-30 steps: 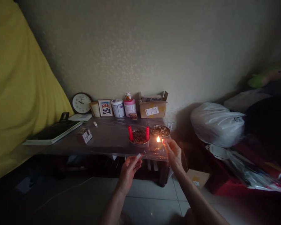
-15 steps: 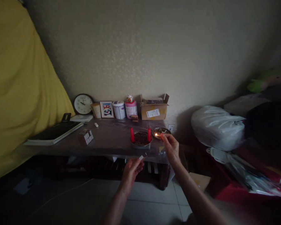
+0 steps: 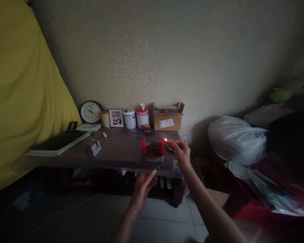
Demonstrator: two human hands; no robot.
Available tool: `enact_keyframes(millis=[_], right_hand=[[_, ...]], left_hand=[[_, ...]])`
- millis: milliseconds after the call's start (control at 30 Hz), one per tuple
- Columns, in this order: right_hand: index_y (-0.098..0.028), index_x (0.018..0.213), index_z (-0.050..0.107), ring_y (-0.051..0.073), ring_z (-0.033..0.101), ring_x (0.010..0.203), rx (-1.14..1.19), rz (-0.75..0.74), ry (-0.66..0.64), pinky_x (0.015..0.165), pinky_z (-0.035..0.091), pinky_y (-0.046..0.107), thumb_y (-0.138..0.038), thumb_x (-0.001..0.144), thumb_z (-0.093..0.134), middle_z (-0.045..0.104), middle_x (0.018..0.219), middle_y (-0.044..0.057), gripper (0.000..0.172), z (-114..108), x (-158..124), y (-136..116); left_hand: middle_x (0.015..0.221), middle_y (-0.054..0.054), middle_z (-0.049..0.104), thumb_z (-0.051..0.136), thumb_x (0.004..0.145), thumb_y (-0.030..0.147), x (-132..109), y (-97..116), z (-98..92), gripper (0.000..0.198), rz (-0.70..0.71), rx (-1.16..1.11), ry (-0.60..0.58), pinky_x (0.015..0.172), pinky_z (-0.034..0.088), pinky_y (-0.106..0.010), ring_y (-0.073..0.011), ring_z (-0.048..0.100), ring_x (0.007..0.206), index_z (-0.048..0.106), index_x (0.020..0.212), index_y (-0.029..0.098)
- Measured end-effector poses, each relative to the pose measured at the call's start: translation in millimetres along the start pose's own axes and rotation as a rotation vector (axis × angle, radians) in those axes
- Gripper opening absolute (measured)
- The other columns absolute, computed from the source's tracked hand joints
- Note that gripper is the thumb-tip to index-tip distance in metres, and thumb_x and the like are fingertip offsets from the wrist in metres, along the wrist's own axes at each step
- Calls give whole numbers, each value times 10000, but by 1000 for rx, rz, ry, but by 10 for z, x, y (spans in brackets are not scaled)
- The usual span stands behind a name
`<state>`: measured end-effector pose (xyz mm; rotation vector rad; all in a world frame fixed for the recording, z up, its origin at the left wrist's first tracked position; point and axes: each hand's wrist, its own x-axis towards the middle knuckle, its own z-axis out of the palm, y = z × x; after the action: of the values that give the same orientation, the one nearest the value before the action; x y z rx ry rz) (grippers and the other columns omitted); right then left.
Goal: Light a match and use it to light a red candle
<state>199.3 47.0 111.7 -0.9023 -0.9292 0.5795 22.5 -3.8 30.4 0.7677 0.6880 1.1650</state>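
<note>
Pinched in the fingers of my right hand (image 3: 181, 152) is a lit match (image 3: 168, 140), its flame close to the top of the right red candle (image 3: 162, 147). A second red candle (image 3: 144, 147) stands upright at the other side of a round tin (image 3: 154, 158) filled with dark grainy stuff. My left hand (image 3: 144, 185) is closed on a small whitish matchbox (image 3: 154, 171) in front of the table edge, below the tin. Behind my right fingers a round metal dish (image 3: 168, 147) is partly hidden.
Along the wall stand a clock (image 3: 90, 112), a framed panda picture (image 3: 117, 118), two canisters and a cardboard box (image 3: 167, 122). A small patterned box (image 3: 93, 147) sits on the table's left. White plastic bags (image 3: 236, 140) are heaped at the right.
My right hand has moved slightly left and up, bringing the match flame from over the metal dish to the right candle's top. My left hand has hardly moved.
</note>
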Motion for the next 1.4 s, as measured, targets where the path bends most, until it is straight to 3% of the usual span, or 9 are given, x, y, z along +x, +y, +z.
enact_keyframes(millis=[767, 1400], right_hand=[[-163, 725, 621, 133, 552, 626, -65, -23, 3, 626, 452, 273, -439, 661, 662, 629, 700, 5, 286, 79, 84, 111], [-153, 742, 622, 119, 521, 657, -62, 1, -1, 646, 420, 247, -381, 664, 668, 601, 711, -6, 246, 74, 124, 162]], left_hand=[[917, -68, 699, 695, 678, 368, -26, 30, 27, 259, -9, 7, -11, 730, 464, -278, -157, 631, 784, 652, 841, 172], [946, -78, 684, 662, 721, 350, -4, -3, 9, 247, 5, 19, -31, 738, 464, -282, -160, 620, 806, 638, 879, 161]])
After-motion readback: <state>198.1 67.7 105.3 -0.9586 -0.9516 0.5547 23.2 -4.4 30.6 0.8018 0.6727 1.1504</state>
